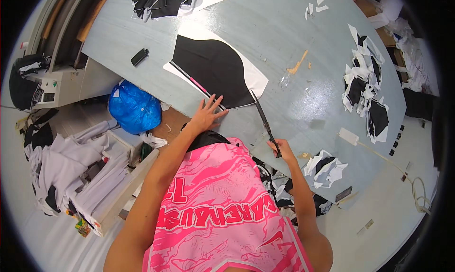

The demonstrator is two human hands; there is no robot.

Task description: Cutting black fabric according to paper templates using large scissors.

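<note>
Pinning black fabric (215,68) flat on desk (284,25), left hand (206,114) spread, ungripping; right hand (280,147) clenched on scissors (264,120) for cutting.

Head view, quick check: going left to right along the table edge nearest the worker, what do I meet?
Blue plastic bag → left hand pressing the black fabric panel → right hand gripping long scissors → white-and-black scraps.

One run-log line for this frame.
left hand flat on black fabric piece | right hand gripping scissors | grey table
</note>
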